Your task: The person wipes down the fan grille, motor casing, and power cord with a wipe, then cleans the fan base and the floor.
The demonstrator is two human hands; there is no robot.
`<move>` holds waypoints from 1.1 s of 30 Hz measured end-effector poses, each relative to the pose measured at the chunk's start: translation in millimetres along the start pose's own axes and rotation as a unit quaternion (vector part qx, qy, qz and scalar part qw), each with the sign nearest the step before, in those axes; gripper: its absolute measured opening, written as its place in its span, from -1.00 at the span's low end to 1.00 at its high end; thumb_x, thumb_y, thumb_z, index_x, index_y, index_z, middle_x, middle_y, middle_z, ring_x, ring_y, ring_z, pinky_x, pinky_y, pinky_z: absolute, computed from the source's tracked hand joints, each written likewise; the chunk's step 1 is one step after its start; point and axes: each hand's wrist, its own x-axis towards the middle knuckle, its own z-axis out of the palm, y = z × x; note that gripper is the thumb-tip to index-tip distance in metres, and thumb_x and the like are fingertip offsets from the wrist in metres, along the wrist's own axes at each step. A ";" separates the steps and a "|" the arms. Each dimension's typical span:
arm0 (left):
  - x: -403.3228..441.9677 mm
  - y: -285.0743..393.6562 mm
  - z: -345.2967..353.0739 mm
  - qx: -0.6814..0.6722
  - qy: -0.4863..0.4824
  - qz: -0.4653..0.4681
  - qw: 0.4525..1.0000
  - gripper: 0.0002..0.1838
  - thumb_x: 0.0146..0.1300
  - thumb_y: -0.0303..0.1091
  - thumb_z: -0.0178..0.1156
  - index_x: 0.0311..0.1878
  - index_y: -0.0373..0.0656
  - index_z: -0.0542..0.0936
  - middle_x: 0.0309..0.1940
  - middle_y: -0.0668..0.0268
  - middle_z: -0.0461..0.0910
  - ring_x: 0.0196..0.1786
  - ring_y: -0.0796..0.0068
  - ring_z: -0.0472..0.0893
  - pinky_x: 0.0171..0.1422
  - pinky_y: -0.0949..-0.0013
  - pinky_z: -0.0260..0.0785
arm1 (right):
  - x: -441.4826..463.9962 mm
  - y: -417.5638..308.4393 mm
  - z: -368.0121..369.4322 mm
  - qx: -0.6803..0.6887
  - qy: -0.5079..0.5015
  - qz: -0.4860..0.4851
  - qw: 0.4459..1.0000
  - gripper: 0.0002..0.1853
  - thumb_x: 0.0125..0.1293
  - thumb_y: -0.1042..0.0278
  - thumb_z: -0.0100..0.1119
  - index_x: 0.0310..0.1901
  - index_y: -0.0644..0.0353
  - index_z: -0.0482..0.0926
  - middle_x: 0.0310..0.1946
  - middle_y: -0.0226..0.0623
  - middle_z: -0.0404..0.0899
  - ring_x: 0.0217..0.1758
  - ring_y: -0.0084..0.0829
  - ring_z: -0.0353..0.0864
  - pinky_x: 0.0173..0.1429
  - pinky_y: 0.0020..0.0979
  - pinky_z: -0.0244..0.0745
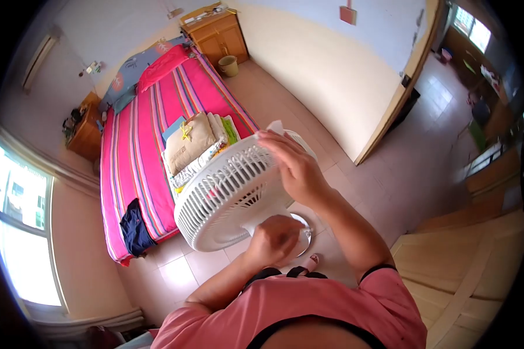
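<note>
A white standing fan (233, 200) is right in front of me, its slatted grille tilted and its round base (303, 237) on the floor. My left hand (272, 239) is closed at the back of the fan, by the motor housing; its fingertips are mostly hidden. Up at the grille's rim, my right hand (297, 168) presses its fingers over the edge. A white piece of tissue or thin cloth (276, 125) pokes out past those fingertips. Most of that piece is hidden under the hand.
Beyond the fan stands a bed (151, 134) with a pink striped cover, folded bedding (191, 145) and dark clothing (136, 227) on it. A wooden cabinet (218, 38) and a bin (228, 66) are at the back. A doorway opens at right; a window (20, 221) is at left.
</note>
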 end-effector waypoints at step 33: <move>-26.5 -21.7 -141.2 0.329 0.217 0.060 0.917 -0.01 -0.33 -0.09 0.53 0.26 -0.21 0.34 0.02 0.09 0.46 0.09 0.04 0.46 0.21 0.04 0.28 | 17.5 -116.8 79.2 -0.098 -0.164 -0.159 0.969 -0.63 0.01 0.66 0.10 -0.07 0.36 0.59 -0.03 -0.11 0.61 0.12 -0.17 0.59 0.30 -0.13 0.42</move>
